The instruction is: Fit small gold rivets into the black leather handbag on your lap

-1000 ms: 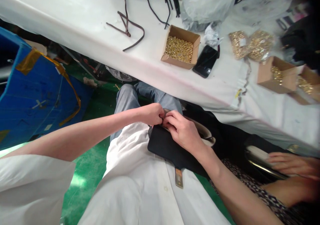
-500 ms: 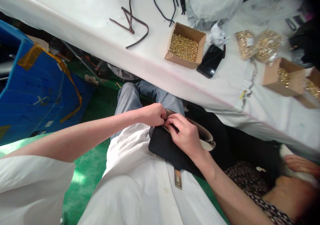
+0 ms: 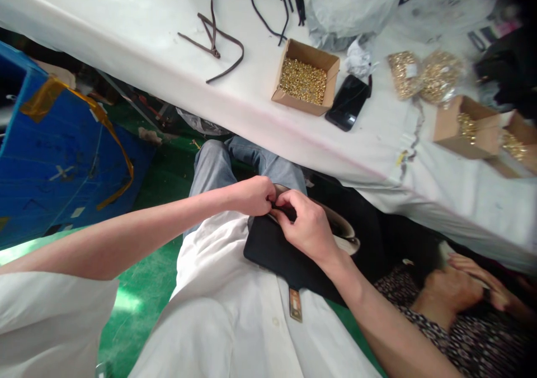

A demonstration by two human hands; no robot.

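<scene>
A black bag (image 3: 272, 244) with a beige lining lies across my lap, its flap turned towards me. From the flap hangs a metal clasp plate (image 3: 295, 304) against my white shirt. At the bag's far left edge, my left hand (image 3: 257, 193) is closed in a pinch; whatever its fingertips hold is hidden. Right beside it, my right hand (image 3: 308, 221) pinches the bag's edge between thumb and fingers. The fingertips of both hands nearly meet there. Part of the bag's opening shows beyond my right hand.
On the white-covered table (image 3: 138, 37) stand a carton of gold-coloured rivets (image 3: 302, 81), a phone (image 3: 348, 103), bagged rivets (image 3: 440, 76) and more cartons (image 3: 465, 126). Dark straps (image 3: 213, 48) lie further left. A blue bin (image 3: 71, 165) is at left. A co-worker's hands (image 3: 457, 286) are at right.
My hands stay pinched at the bag's edge, with small finger shifts. The view has moved slightly. At right, the co-worker's hands have come further into view, moving left.
</scene>
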